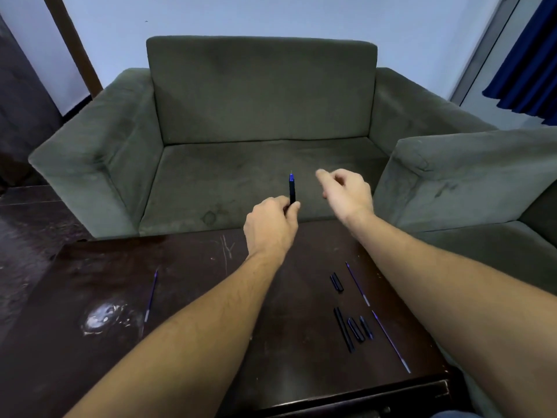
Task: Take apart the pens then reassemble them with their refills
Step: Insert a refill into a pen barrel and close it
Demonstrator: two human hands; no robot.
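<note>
My left hand (271,226) grips a dark pen (292,188) by its lower end and holds it upright, blue tip upward, above the table's far edge. My right hand (346,191) hovers just right of the pen with loosely curled fingers and holds nothing. On the dark table (211,372) lie loose parts. A thin blue refill (151,294) rests at the left. Two more refills (357,283) (391,341) lie at the right, next to a short black cap (336,282), a long black barrel (343,329) and two short pieces (360,328).
A grey-green sofa (259,116) stands right behind the table, and a second sofa's arm (470,173) rises at the right. A whitish scuffed patch (105,319) marks the table's left side. A blue curtain (527,64) hangs at the far right.
</note>
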